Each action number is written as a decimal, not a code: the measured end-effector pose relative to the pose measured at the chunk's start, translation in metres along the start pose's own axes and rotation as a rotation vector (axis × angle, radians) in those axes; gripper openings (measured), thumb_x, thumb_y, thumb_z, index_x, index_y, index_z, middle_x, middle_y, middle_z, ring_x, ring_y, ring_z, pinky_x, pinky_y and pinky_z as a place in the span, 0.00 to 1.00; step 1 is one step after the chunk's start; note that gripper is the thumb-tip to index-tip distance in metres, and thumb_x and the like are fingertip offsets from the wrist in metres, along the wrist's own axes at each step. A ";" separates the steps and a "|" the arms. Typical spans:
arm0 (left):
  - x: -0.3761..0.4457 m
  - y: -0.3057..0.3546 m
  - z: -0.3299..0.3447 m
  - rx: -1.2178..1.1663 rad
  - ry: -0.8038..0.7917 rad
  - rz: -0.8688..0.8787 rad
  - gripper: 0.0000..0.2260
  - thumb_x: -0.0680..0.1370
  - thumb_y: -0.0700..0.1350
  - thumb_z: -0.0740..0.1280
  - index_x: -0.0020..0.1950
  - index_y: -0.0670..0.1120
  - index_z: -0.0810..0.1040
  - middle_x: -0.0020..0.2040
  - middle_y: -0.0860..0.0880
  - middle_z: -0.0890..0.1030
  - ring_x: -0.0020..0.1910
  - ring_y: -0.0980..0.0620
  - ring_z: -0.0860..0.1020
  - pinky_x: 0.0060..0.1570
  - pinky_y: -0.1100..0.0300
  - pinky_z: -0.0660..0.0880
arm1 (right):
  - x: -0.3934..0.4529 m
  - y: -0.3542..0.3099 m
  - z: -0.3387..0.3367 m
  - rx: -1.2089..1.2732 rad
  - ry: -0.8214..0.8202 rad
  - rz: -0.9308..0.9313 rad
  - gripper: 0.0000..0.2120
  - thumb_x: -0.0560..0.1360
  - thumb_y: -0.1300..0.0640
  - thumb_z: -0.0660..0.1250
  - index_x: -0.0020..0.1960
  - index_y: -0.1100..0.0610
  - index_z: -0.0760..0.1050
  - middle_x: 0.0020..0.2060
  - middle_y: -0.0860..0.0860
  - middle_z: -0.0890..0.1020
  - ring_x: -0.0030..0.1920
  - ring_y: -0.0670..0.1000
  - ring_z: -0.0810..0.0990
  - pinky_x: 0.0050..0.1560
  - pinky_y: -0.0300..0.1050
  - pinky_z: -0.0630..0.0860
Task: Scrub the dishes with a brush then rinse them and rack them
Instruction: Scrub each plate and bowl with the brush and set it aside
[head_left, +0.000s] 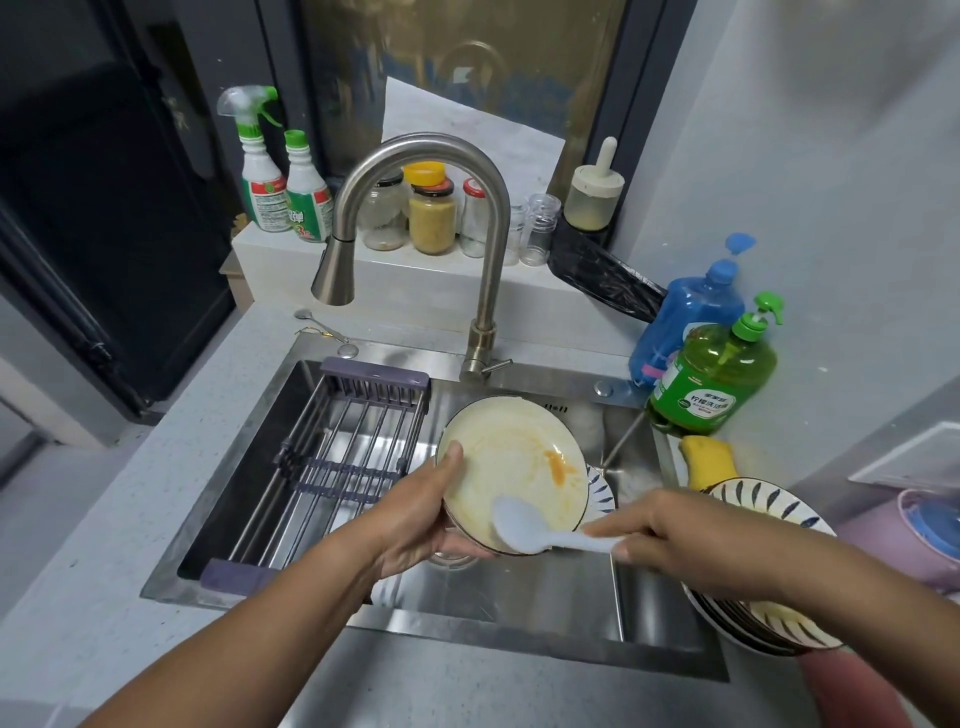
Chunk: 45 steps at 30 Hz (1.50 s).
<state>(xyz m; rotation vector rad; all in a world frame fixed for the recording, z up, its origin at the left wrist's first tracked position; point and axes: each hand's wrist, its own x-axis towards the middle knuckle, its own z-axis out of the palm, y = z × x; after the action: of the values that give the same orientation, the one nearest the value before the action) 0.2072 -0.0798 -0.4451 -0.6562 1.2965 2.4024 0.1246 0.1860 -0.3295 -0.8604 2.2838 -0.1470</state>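
My left hand (426, 514) grips the left rim of a cream plate (511, 462) smeared with orange sauce, tilted up over the steel sink (519, 592). My right hand (670, 535) holds the handle of a pale blue brush (524, 525), whose head rests on the plate's lower edge. A blue-patterned dish (602, 488) peeks out behind the plate. A stack of blue-leaf patterned plates (758, 509) sits at the sink's right edge, partly hidden by my right forearm. A purple and metal rack (343, 457) spans the sink's left half and holds nothing.
A curved steel tap (441, 208) arches over the sink. Green (711, 379) and blue (691, 317) soap bottles stand at the right, with a yellow sponge (709, 460) below them. Jars (431, 213) and spray bottles (260, 171) line the back ledge. A glass (452, 560) sits under the plate.
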 end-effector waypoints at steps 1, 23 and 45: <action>0.000 0.000 -0.002 0.051 0.027 0.017 0.26 0.82 0.61 0.60 0.73 0.45 0.72 0.65 0.41 0.82 0.59 0.37 0.83 0.57 0.25 0.75 | -0.004 0.003 -0.007 -0.108 0.005 0.042 0.16 0.83 0.47 0.62 0.68 0.31 0.73 0.47 0.40 0.81 0.46 0.41 0.78 0.50 0.43 0.75; 0.012 0.011 0.041 0.346 0.173 0.242 0.17 0.84 0.60 0.59 0.65 0.50 0.73 0.54 0.50 0.84 0.45 0.51 0.87 0.44 0.31 0.81 | 0.008 -0.008 0.020 0.291 0.031 0.074 0.11 0.84 0.51 0.61 0.62 0.45 0.80 0.39 0.53 0.81 0.31 0.44 0.75 0.32 0.39 0.73; 0.101 -0.036 0.214 0.796 0.052 0.141 0.36 0.80 0.69 0.52 0.65 0.38 0.78 0.62 0.33 0.80 0.61 0.33 0.80 0.60 0.41 0.77 | -0.126 0.076 -0.045 0.797 0.720 0.278 0.13 0.83 0.54 0.65 0.64 0.42 0.81 0.35 0.51 0.80 0.28 0.51 0.73 0.29 0.44 0.68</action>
<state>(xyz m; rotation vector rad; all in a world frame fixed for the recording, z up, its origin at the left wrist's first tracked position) 0.0896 0.1266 -0.4218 -0.3899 2.1713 1.7153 0.1239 0.3172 -0.2488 -0.0485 2.5830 -1.3078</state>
